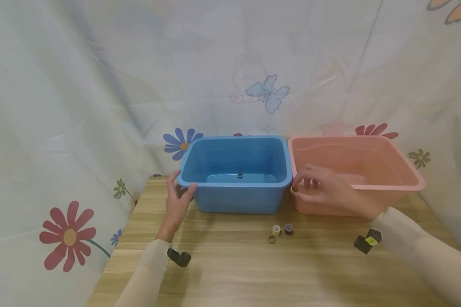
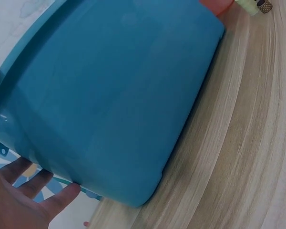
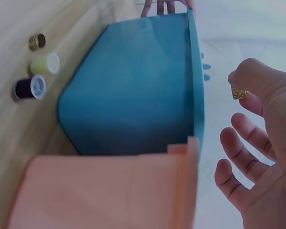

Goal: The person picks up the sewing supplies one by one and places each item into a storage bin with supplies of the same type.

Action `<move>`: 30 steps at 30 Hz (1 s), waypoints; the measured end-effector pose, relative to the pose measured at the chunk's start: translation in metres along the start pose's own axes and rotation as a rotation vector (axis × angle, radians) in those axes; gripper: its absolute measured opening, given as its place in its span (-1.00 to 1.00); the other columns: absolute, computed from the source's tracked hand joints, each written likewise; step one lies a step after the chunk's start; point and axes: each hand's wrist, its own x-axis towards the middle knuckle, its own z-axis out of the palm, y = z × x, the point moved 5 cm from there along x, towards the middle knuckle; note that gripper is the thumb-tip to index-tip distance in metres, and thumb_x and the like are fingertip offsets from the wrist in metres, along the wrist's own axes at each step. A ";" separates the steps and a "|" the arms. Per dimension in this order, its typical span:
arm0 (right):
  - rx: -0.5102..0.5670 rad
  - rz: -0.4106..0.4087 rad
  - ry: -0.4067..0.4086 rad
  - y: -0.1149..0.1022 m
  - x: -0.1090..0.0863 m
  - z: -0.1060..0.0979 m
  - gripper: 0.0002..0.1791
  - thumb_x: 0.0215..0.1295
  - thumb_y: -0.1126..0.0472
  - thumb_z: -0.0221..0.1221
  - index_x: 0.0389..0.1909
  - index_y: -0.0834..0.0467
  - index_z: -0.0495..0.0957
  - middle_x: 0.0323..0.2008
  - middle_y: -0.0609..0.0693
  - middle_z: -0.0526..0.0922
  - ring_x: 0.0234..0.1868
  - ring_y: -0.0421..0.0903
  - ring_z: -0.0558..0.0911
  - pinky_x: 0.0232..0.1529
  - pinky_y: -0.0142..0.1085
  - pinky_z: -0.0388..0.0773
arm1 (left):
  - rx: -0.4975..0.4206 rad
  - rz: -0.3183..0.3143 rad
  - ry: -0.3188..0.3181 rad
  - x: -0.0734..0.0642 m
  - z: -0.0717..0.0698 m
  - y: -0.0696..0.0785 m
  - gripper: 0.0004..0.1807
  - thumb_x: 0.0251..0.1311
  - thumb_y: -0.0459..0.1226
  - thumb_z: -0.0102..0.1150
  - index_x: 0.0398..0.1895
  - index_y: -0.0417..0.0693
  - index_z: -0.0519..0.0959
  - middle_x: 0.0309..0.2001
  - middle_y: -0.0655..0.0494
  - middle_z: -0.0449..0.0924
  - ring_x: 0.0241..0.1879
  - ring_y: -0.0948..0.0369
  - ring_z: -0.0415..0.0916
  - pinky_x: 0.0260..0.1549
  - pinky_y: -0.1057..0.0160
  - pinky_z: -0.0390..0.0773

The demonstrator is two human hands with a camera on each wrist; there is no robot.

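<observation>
My left hand [image 1: 175,209] holds the front left corner of a blue plastic basin [image 1: 238,198], thumb at the front and fingers along the side. Between thumb and index finger, my right hand [image 1: 326,187] pinches a small gold ring thimble [image 3: 239,93] with a dimpled surface. This hand is above the pink basin's front left edge, close to the blue rim. Inside the blue basin lies a small dark ring [image 1: 240,175]. In front of the basins, a pale yellow-green thread spool [image 1: 276,230], a dark purple thread spool [image 1: 288,229] and a bronze ring thimble [image 3: 37,42] sit on the table.
To the right of the blue basin, a pink plastic basin [image 1: 384,187] stands with its rim against the blue one. Both are on a wood-grain table [image 1: 230,273]. A pale curtain [image 1: 119,85] with flowers and butterflies hangs behind and at the sides.
</observation>
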 end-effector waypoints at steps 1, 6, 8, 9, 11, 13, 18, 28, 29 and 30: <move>-0.002 -0.016 0.004 0.001 0.003 -0.002 -0.70 0.10 0.30 0.49 -0.17 -0.03 0.68 -0.26 -0.22 0.64 -0.29 -0.19 0.56 -0.33 -0.26 0.57 | 0.005 -0.003 0.001 -0.001 0.000 0.000 -0.19 0.37 0.12 0.23 0.54 0.48 0.00 0.53 -0.13 0.19 0.39 -0.06 0.36 0.17 -0.25 0.49; -0.033 -0.052 0.024 0.005 0.018 -0.013 -0.73 0.08 0.36 0.46 -0.21 0.06 0.67 -0.33 -0.21 0.63 -0.34 -0.17 0.57 -0.38 -0.23 0.59 | 0.021 -0.019 0.002 -0.001 0.000 -0.001 -0.19 0.38 0.14 0.21 0.55 0.50 -0.01 0.55 -0.09 0.17 0.40 -0.06 0.34 0.18 -0.25 0.48; -0.040 -0.027 0.021 0.007 0.023 -0.017 -0.74 0.11 0.34 0.45 -0.20 0.04 0.66 -0.35 -0.23 0.63 -0.35 -0.20 0.56 -0.38 -0.23 0.60 | 0.018 -0.032 -0.006 0.000 0.000 -0.002 -0.19 0.39 0.14 0.20 0.55 0.50 -0.03 0.56 -0.06 0.14 0.43 -0.05 0.31 0.20 -0.24 0.47; -0.041 -0.016 0.018 0.007 0.025 -0.019 -0.75 0.13 0.32 0.45 -0.20 0.02 0.66 -0.36 -0.24 0.63 -0.35 -0.20 0.56 -0.37 -0.22 0.61 | 0.016 -0.037 -0.013 0.000 0.000 -0.003 -0.18 0.40 0.12 0.19 0.57 0.48 -0.05 0.58 -0.05 0.12 0.44 -0.06 0.29 0.22 -0.25 0.45; -0.043 0.007 0.011 0.008 0.029 -0.022 -0.75 0.15 0.28 0.45 -0.19 -0.01 0.65 -0.36 -0.23 0.63 -0.36 -0.21 0.56 -0.36 -0.22 0.61 | 0.009 -0.046 -0.022 0.001 0.001 -0.003 -0.16 0.41 0.09 0.20 0.58 0.43 -0.07 0.59 -0.05 0.09 0.46 -0.08 0.26 0.23 -0.25 0.44; -0.045 0.017 0.006 0.008 0.033 -0.024 -0.75 0.16 0.25 0.46 -0.18 -0.02 0.65 -0.36 -0.21 0.64 -0.35 -0.20 0.56 -0.35 -0.22 0.61 | 0.000 -0.049 -0.029 0.001 0.001 -0.003 -0.15 0.42 0.06 0.20 0.59 0.38 -0.09 0.60 -0.06 0.06 0.47 -0.09 0.23 0.24 -0.25 0.43; -0.055 0.021 0.004 0.008 0.041 -0.027 -0.71 0.14 0.23 0.50 -0.17 -0.02 0.63 -0.33 -0.18 0.62 -0.31 -0.20 0.57 -0.34 -0.24 0.62 | -0.003 -0.037 -0.016 0.001 0.002 -0.004 -0.17 0.42 0.08 0.19 0.58 0.42 -0.06 0.59 -0.02 0.08 0.46 -0.06 0.26 0.22 -0.25 0.44; -0.038 0.108 -0.042 0.012 0.068 -0.028 -0.75 0.20 0.23 0.46 -0.12 0.02 0.67 -0.24 -0.09 0.62 -0.28 -0.09 0.59 -0.41 -0.23 0.65 | 0.018 0.013 0.039 -0.002 0.005 0.002 -0.22 0.40 0.14 0.18 0.55 0.44 0.01 0.51 -0.07 0.22 0.38 -0.02 0.36 0.17 -0.21 0.51; -0.039 0.108 -0.040 0.013 0.071 -0.028 -0.75 0.20 0.23 0.46 -0.13 0.02 0.67 -0.23 -0.09 0.62 -0.28 -0.09 0.59 -0.41 -0.23 0.65 | 0.011 0.009 0.036 -0.002 0.005 0.001 -0.21 0.40 0.12 0.19 0.56 0.42 0.00 0.52 -0.08 0.22 0.38 -0.03 0.35 0.17 -0.21 0.51; -0.037 0.106 -0.039 0.013 0.074 -0.027 -0.76 0.20 0.22 0.46 -0.13 0.02 0.67 -0.23 -0.09 0.63 -0.27 -0.08 0.59 -0.41 -0.20 0.65 | 0.005 0.008 0.033 -0.001 0.005 0.001 -0.21 0.41 0.11 0.19 0.56 0.42 0.00 0.52 -0.09 0.21 0.39 -0.03 0.35 0.18 -0.21 0.50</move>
